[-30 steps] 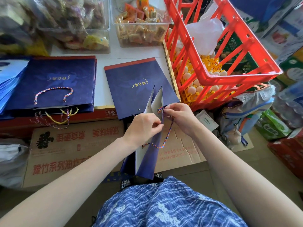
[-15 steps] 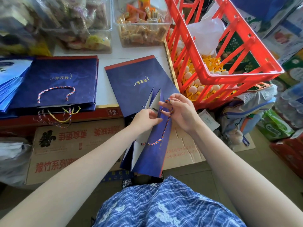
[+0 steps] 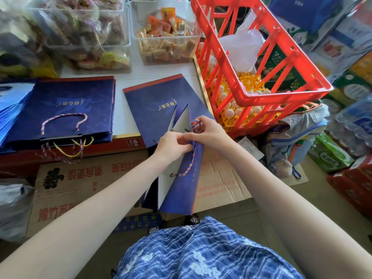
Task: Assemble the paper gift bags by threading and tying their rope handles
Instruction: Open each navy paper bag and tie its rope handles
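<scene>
The person holds a navy paper gift bag upright above the lap, its top edges opened into points in front of the tabletop. The left hand pinches the bag's upper edge with curled fingers, and the right hand pinches a loop of the striped rope handle near the top of the bag; the rope runs down the bag's outer face to a hole lower on that panel. Just behind the hands another flat navy bag lies on the tabletop, and to the left sits a stack of finished bags with rope handles, some loose cords hanging over the front edge. At the back, two clear plastic bins hold wrapped snacks, the right one filled with small orange and tan packets. To the right a red plastic crate holds eggs on yellow trays, with a white plastic bag lying on top of them. Cardboard boxes stand below the tabletop.
</scene>
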A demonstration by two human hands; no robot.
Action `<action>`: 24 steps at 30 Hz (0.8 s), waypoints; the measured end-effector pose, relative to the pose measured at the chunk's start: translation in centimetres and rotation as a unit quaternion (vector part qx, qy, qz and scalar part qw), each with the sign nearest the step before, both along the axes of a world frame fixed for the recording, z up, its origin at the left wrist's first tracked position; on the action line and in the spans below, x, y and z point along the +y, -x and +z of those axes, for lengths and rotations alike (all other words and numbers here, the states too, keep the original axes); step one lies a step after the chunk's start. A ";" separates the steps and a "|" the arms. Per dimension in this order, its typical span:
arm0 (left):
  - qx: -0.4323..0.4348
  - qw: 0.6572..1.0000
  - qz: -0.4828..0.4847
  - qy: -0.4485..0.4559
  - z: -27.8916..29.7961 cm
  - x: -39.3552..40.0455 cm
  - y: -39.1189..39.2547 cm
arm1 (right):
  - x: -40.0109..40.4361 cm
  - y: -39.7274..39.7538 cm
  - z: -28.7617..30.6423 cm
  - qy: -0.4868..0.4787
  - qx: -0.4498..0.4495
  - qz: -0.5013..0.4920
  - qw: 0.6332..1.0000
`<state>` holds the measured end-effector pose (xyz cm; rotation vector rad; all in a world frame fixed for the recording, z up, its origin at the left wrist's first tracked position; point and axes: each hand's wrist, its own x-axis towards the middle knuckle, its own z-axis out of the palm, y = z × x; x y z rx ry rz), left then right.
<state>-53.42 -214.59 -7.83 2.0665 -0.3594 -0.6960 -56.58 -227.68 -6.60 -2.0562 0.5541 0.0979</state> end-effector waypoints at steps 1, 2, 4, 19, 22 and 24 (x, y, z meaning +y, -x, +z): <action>0.029 0.999 -0.001 0.025 0.2 0.3 0.0 | 0.1 0.0 0.1 0.007 -0.009 -0.005 1.000; 0.075 0.995 -0.002 0.061 0.2 0.6 0.0 | 0.0 0.2 0.0 0.011 -0.018 -0.010 1.000; 0.175 0.975 0.004 0.138 0.4 1.2 0.2 | -0.2 0.6 0.0 0.055 -0.029 0.002 0.998; -0.284 0.913 -0.096 -0.276 0.9 1.6 0.9 | 1.6 1.7 0.1 0.134 -0.039 0.172 0.975; -0.129 0.972 -0.064 -0.188 0.9 2.1 0.2 | 1.7 3.0 -1.9 0.302 -0.149 0.173 0.926; 0.009 0.994 -0.042 -0.099 1.4 2.5 -0.4 | 1.5 3.7 -3.1 0.394 -0.211 0.181 0.876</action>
